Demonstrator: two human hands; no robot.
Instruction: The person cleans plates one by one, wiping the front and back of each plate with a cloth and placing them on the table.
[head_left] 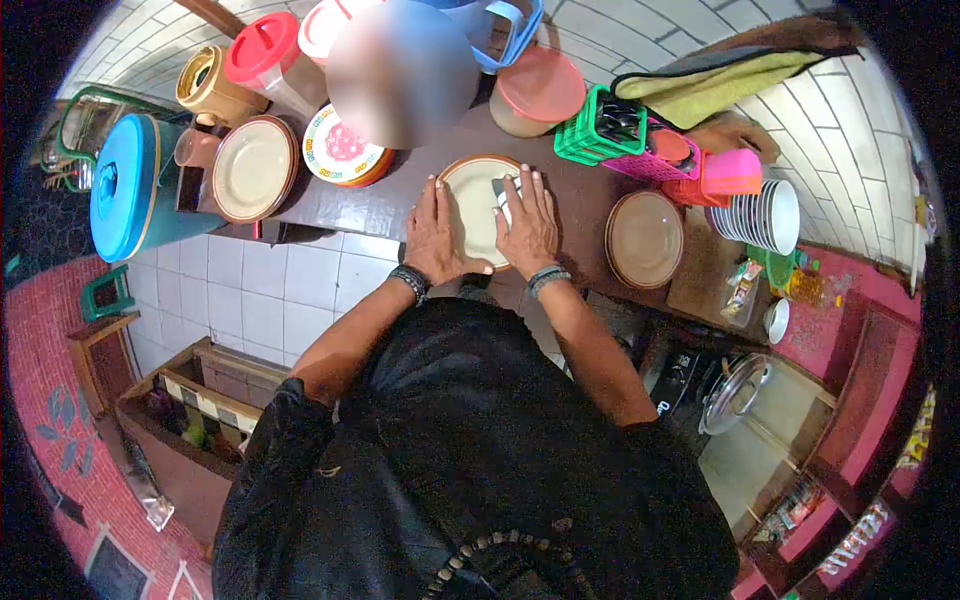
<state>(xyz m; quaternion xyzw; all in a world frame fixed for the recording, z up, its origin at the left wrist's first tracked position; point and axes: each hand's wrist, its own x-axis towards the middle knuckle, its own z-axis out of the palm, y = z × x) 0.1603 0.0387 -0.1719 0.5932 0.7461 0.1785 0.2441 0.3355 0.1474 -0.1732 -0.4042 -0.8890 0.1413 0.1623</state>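
Note:
A cream plate [470,212] with a brown rim lies at the edge of the dark table, right in front of me. My left hand [432,238] steadies its left side, fingers along the rim and thumb stretched across the near edge. On the plate's right half, my right hand [529,225] presses a small grey-and-white cloth [508,192] flat under its fingers; most of the cloth is hidden. To the right sits a stack of brown-rimmed plates [645,240]. Further left are another stack of cream plates [254,168] and a patterned plate stack [345,147].
Behind the plates stand a pink-lidded tub [538,90], a green basket [600,128] with dark utensils and a red-lidded container [275,60]. White bowls [765,217] are stacked at the right. A large blue-lidded bucket [125,190] is at the far left. A yellow-green cloth [710,85] hangs behind.

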